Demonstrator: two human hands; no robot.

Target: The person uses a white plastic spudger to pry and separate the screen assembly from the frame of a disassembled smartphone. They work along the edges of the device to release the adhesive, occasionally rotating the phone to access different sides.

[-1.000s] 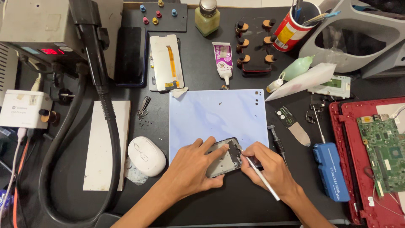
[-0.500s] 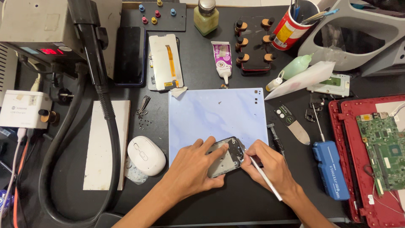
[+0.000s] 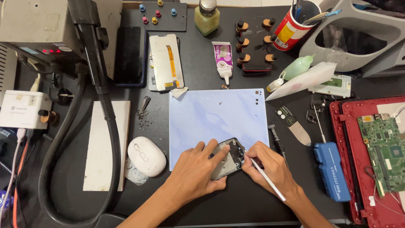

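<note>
Near centre: left hand pressed flat over an opened phone frame, fingers clamping it at the near edge of the pale blue work mat; against the pictures a moment earlier the frame has turned slightly under the palm. Right hand grips a slim silver tool, tip now at the frame's right rim, suggesting work there goes on. Near left: white mouse. Right: blue screwdriver case, red tray with green circuit board. Far: glue tube, detached display panel.
</note>
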